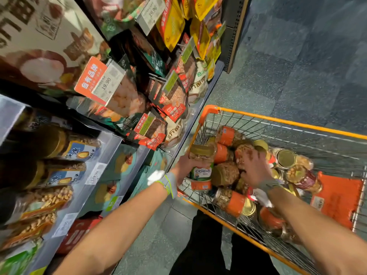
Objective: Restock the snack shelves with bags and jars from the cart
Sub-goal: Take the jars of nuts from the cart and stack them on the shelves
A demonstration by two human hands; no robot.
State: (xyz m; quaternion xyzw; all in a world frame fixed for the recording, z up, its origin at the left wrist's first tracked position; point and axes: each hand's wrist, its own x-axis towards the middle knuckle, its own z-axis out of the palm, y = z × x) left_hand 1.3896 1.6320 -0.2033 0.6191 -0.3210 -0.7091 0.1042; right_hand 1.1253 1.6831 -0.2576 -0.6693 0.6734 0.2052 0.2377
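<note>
Our left hand point(183, 168) grips the cashew jar point(201, 165) upright at the near corner of the cart point(278, 120) — we should lift it clear of the wire before swinging to the shelf point(89, 181) — while our right hand point(255, 169) rests on the piled jars point(225, 174) (whether it grasps one, we cannot tell).
</note>
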